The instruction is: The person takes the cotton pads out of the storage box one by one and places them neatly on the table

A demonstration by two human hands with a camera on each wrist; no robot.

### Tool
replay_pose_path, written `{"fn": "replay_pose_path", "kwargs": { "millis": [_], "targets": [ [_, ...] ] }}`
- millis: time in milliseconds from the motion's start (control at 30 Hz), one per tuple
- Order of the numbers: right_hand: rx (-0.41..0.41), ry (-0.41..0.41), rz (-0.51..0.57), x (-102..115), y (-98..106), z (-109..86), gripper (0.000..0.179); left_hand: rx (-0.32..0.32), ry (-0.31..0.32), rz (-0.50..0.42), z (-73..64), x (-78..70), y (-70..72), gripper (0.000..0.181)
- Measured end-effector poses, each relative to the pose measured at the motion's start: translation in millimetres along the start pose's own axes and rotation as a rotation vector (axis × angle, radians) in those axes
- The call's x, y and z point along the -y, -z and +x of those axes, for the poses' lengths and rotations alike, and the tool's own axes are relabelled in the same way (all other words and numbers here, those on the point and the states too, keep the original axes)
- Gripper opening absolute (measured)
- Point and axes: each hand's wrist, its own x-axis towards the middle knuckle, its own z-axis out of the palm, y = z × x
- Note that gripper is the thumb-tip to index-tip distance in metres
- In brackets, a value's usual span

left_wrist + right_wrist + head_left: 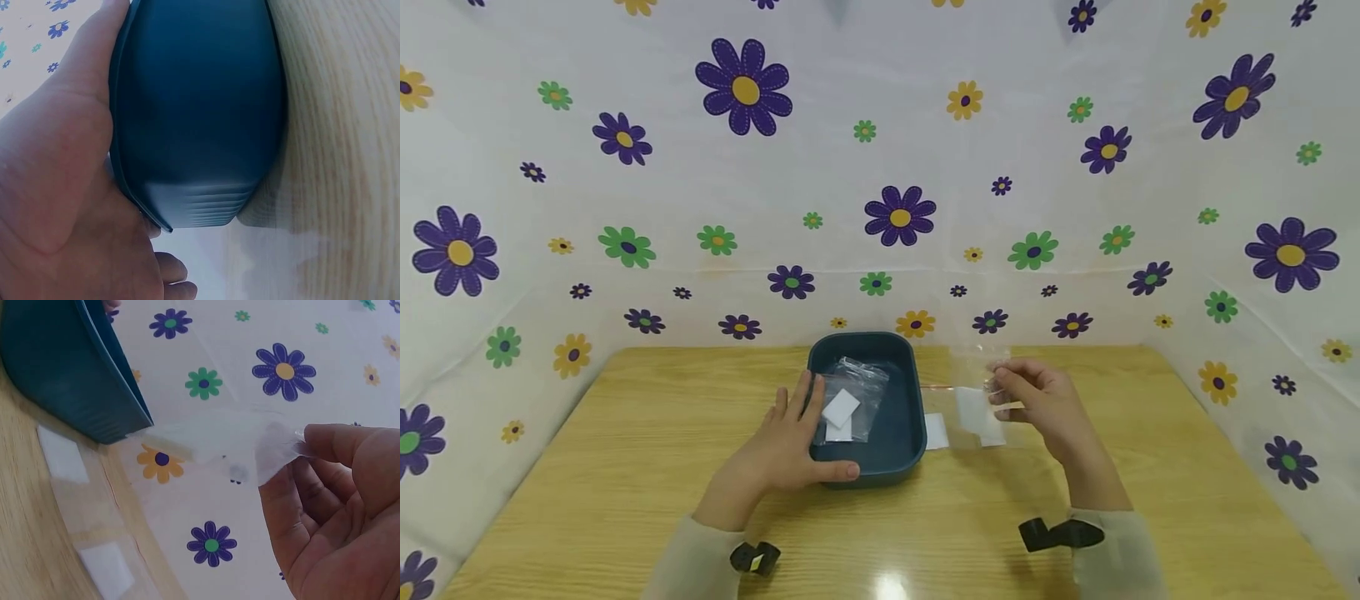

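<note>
A dark blue-green plastic bin [916, 392] stands on the table, holding clear zip bags [871, 390] with white rectangular pieces [841, 408] in or on them. My left hand [786, 442] rests on its left and near rim, fingers spread and straight, thumb along the near edge. In the left wrist view the palm lies against the bin wall [200, 94]. Right of the bin, my right hand [1047, 404] pinches a clear plastic bag [212, 434] by one edge between thumb and fingers. A white piece shows inside that bag, whose other end reaches the bin's rim in the right wrist view.
On the wood table [647, 450], right of the bin, lie more clear bags with white pieces [936, 432], partly behind the held bag. A white cloth with printed flowers [895, 150] closes off the back and sides.
</note>
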Motion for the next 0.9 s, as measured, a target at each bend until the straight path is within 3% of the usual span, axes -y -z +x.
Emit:
{"fn": "replay_pose_path", "kwargs": {
  "millis": [900],
  "targets": [
    [-0.147,-0.109,0.015,-26,45,2.8,0.045,0.017,0.003,0.004,3.2,2.2,-0.5,0.135]
  ]
}}
